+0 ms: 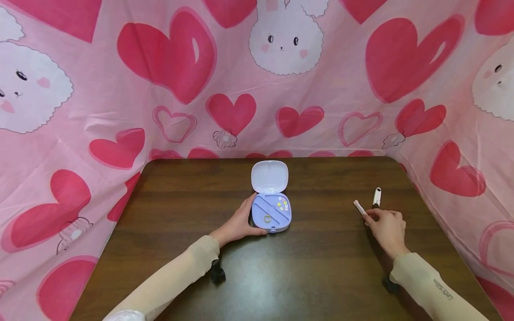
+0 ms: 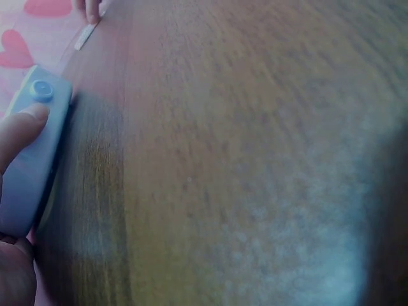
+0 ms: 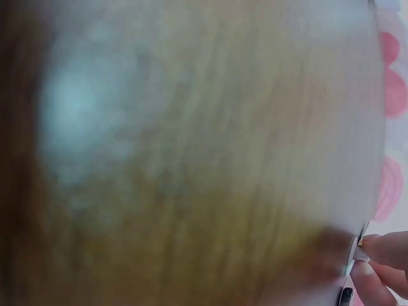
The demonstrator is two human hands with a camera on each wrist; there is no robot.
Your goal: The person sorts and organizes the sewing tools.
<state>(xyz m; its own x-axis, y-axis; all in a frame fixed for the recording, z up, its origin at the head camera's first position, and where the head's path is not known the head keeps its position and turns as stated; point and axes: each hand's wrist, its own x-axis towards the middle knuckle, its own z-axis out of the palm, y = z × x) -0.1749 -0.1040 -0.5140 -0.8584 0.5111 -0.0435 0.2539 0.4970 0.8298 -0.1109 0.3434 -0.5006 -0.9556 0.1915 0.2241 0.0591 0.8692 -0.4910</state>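
Lilac case (image 1: pixel 268 207) sits right of the left hand (image 1: pixel 241 223) gripping it — right hand (image 1: pixel 387 227) pinches a pale stick (image 1: pixel 359 207).

Compartment case (image 1: pixel 281 228): lavender-blue; lid (image 1: pixel 269 176) paler, whitish. Ring (image 1: pixel 267 216) inside gold; beads (image 1: pixel 279 204) yellow, white, pink. Small stick (image 1: pixel 358 206) at right pale pink-white; slim tool (image 1: pixel 377 196) beyond it white, black near end. Table (image 1: pixel 321 267) dark brown woodgrain. Backdrop cloth (image 1: pixel 341 67) pink, red hearts, white bunnies. Sleeves (image 1: pixel 180 267) beige, right one dark-lettered.

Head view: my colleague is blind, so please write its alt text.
A person's left hand holds an open lilac case containing a ring and small pieces; their right hand pinches a thin pale item on a brown table.
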